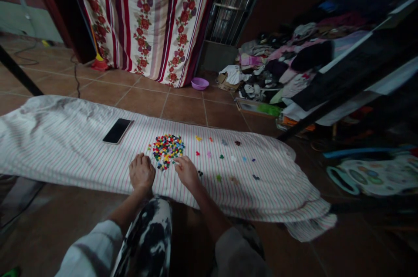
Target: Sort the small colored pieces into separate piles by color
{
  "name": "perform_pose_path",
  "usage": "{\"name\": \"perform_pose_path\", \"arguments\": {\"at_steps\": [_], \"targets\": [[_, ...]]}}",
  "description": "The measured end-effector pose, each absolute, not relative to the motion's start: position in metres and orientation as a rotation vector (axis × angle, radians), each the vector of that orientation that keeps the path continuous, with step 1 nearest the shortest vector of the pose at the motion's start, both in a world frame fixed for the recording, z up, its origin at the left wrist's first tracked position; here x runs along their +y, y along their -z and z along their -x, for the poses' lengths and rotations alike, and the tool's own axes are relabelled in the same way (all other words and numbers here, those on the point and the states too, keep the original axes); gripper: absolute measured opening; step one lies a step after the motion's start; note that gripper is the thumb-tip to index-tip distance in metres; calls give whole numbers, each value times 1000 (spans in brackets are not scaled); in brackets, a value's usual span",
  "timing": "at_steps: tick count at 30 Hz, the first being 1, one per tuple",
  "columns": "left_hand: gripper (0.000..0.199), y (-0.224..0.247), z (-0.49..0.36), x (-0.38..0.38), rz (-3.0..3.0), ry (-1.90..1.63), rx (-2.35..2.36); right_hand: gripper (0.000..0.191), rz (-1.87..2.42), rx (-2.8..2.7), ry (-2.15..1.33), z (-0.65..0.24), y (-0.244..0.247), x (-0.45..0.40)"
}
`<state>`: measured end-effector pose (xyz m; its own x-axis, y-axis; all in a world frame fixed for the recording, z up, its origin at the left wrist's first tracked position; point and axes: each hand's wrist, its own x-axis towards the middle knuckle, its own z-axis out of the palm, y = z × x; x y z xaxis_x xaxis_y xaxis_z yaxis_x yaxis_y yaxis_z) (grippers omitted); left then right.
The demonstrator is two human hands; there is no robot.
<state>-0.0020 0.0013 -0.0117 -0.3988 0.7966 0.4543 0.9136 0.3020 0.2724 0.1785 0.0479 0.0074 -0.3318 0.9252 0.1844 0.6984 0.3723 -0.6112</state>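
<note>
Both hands rest palm down on a striped white cloth, and we cannot tell whether either grip is closed on anything. The left hand sits at 7 o'clock of a pile of small multicoloured pieces, its fingers bunched just beside the pile. The right hand comes in at 4 o'clock, with its fingertips at the pile's edge. The pieces are too small for us to make out their shape. Some loose pieces lie spaced apart at 3 o'clock of the pile, and a black phone lies at 9 o'clock.
</note>
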Motion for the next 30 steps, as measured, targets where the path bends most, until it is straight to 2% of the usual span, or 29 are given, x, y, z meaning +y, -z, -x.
{"name": "perform_pose_path", "arguments": {"at_steps": [8,18,30], "targets": [[21,11,3,1,1587,760,-2357,34,1515,-2232,-531,-152,-9,50],[22,7,1,0,1598,839,-2396,25,1435,-2115,-563,-152,-1,54],[21,9,2,0,1599,825,-2379,19,1408,-1739,-847,-168,6,48]]}}
